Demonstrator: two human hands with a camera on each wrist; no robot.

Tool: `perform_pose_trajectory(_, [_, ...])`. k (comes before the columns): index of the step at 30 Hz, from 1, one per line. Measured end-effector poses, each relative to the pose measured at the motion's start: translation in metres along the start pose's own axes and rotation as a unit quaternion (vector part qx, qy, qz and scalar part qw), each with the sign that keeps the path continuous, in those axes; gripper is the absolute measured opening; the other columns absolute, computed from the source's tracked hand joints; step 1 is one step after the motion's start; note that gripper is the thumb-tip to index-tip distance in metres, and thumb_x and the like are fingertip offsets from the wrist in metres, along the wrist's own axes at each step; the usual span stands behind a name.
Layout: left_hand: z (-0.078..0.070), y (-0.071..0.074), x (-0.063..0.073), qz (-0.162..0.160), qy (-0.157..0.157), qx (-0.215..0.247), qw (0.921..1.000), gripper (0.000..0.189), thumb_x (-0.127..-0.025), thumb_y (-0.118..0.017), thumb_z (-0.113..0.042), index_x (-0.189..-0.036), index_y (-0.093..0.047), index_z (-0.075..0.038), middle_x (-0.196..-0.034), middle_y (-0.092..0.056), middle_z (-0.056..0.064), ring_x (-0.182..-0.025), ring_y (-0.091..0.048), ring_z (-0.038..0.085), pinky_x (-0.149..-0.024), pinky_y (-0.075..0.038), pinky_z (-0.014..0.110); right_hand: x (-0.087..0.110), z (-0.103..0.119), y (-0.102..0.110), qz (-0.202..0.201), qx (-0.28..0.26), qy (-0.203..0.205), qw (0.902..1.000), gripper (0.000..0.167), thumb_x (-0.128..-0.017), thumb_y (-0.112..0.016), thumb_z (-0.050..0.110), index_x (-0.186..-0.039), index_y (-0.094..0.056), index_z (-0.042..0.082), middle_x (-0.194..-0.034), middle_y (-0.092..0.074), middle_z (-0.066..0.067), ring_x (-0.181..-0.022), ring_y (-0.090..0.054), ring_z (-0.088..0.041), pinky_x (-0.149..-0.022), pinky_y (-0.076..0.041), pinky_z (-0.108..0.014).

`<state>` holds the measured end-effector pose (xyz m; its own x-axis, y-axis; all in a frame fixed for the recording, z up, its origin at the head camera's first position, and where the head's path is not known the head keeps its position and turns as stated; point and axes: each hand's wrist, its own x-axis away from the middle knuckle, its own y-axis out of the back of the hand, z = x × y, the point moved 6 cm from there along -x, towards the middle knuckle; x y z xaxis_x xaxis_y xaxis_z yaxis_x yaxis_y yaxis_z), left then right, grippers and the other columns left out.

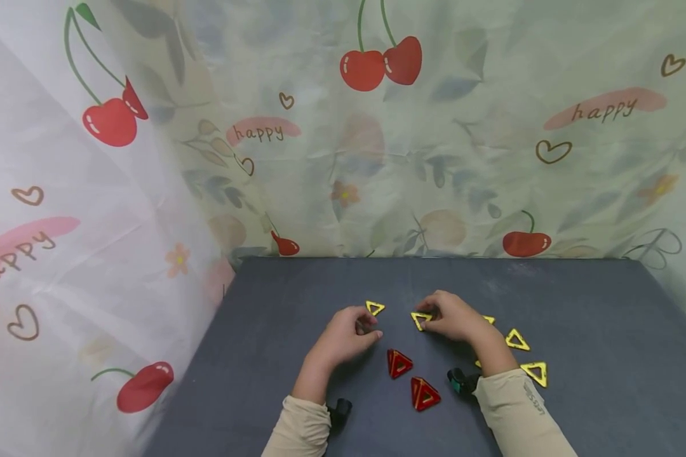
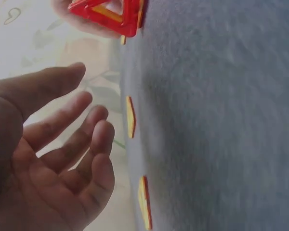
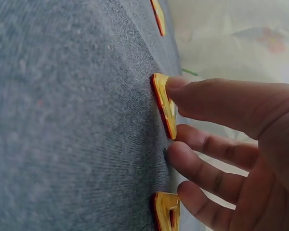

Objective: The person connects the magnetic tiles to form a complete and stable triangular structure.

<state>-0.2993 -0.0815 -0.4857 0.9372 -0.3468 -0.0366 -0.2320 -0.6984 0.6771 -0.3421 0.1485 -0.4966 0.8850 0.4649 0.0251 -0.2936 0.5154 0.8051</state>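
Note:
My right hand pinches a yellow triangular frame tile that lies on the dark table. In the right wrist view, the thumb rests on the tile's face and the forefinger meets its lower edge. Held just above the table, my left hand is empty, its fingers loosely bent and apart from the thumb. Another yellow triangular tile lies just beyond the left fingers. Two small red triangular pyramids, a farther one and a nearer one, stand between the forearms.
More yellow triangular tiles, such as one at the right and one behind it, lie around the right forearm, which partly hides some. A patterned cloth hangs behind the table and along its left side.

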Motion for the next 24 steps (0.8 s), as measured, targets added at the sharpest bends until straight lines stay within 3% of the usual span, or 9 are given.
perform_pose_trajectory(12, [0.011,0.004,-0.034,-0.085,0.080,-0.047,0.9920,0.042,-0.095,-0.081,-0.022,-0.128,-0.069,0.000,-0.114,-0.067,0.017,-0.099,-0.064,0.028,-0.087,-0.055,0.049,0.002,-0.001,0.001,0.002,0.005,-0.014,0.9999,0.023,-0.091,-0.085,0.014,-0.112,-0.079,0.006,-0.103,-0.069,-0.007,-0.094,-0.065,-0.021,-0.084,-0.056,-0.045])
perform_pose_trajectory(17, [0.017,0.001,-0.047,-0.076,0.103,-0.068,0.9894,0.047,-0.095,-0.081,-0.026,-0.131,-0.068,0.001,-0.117,-0.068,0.018,-0.106,-0.067,0.032,-0.091,-0.056,0.050,0.002,-0.002,0.001,0.009,0.004,-0.018,0.9998,0.024,-0.091,-0.084,0.014,-0.113,-0.079,0.006,-0.105,-0.069,-0.008,-0.095,-0.065,-0.022,-0.085,-0.056,-0.045])
perform_pose_trajectory(24, [0.016,-0.005,-0.053,-0.045,0.094,-0.110,0.9884,0.037,-0.093,-0.083,-0.022,-0.120,-0.074,0.001,-0.116,-0.068,0.017,-0.103,-0.066,0.030,-0.090,-0.056,0.049,0.002,-0.006,-0.001,0.013,0.001,-0.021,0.9997,0.024,-0.090,-0.085,0.012,-0.114,-0.079,0.007,-0.105,-0.069,-0.007,-0.094,-0.064,-0.021,-0.083,-0.056,-0.044])
